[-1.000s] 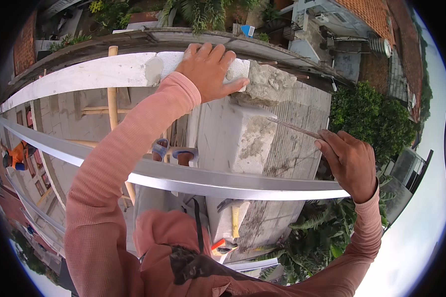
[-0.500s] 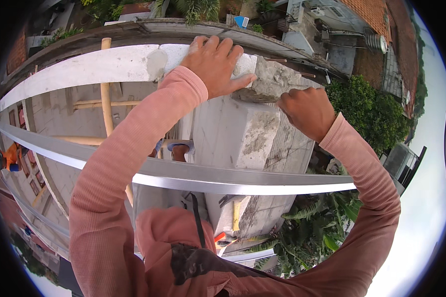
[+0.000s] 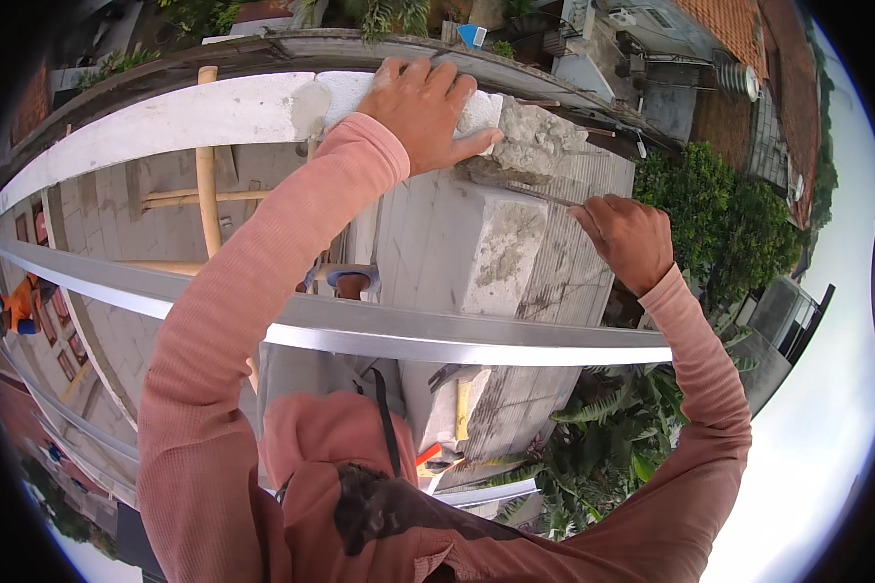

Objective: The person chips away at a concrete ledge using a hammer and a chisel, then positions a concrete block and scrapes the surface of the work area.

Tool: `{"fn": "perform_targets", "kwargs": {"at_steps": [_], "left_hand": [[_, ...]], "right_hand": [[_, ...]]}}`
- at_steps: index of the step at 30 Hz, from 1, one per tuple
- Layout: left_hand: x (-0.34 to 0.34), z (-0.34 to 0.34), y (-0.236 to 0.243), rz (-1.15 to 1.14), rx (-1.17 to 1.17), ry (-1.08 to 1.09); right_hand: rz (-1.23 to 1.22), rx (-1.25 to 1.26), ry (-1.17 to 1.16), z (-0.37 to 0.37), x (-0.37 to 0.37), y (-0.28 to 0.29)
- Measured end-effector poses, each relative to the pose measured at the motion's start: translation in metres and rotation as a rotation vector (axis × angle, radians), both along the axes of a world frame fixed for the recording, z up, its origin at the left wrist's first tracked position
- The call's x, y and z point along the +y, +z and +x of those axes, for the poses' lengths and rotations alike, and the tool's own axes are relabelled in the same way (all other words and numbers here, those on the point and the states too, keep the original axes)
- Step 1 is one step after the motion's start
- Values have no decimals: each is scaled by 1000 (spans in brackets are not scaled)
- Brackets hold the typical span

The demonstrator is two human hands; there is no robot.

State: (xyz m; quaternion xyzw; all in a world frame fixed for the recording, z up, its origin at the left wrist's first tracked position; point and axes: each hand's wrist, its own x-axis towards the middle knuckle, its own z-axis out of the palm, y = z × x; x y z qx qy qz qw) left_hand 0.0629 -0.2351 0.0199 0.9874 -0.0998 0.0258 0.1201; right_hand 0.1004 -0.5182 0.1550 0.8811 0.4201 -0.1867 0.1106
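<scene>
Your left hand, fingers wide, rests across the white block; your right hand grips a thin rod near the mortar's lower edge. Brace firmly; guide evenly.

No lettering is legible (nor any number); no sign can be read.

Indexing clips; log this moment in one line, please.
left hand: on white block | right hand: holds thin rod | mortar: rough, at block's right end
</scene>
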Motion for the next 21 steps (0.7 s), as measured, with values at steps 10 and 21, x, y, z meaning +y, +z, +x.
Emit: {"fn": "perform_targets", "kwargs": {"at_steps": [10, 21], "left_hand": [[-2, 1, 0, -19, -34, -2], [-1, -2, 0, -15, -58, 15]], "right_hand": [[-215, 100, 14, 26, 52, -8], [-381, 136, 260, -21, 117, -6]]}}
